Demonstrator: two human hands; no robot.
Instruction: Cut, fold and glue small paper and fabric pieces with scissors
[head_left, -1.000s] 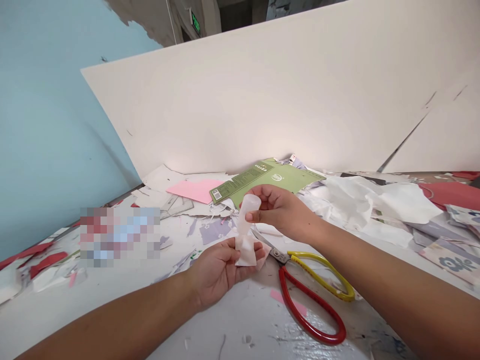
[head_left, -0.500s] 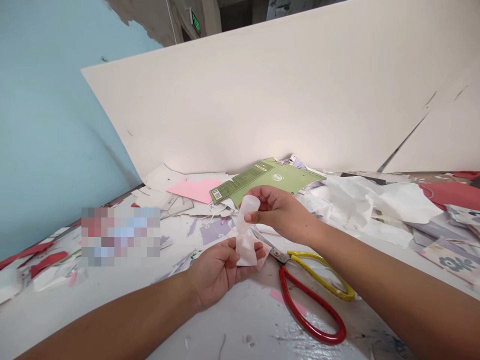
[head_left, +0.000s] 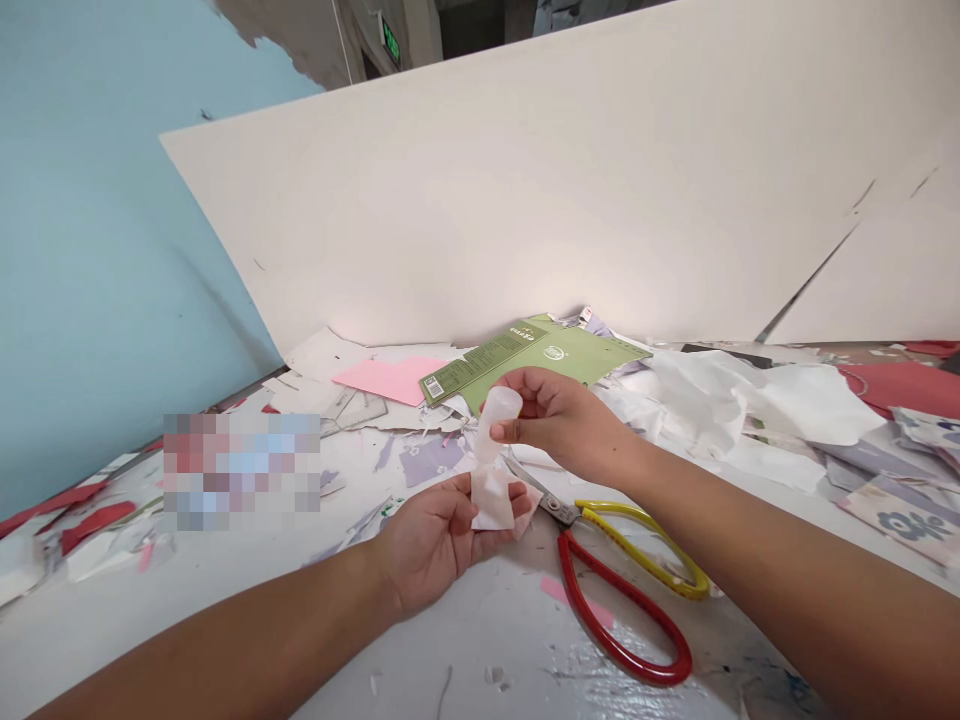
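Raised slightly since last frame: right hand pinching top of rolled translucent white sheet; left hand narrowly cupping its lower end, above spattered white bench, near red-and-yellow-handled steel scissors.

We can't make out the blurred patch or the tiny print on the green card, and our forearms run off the view.
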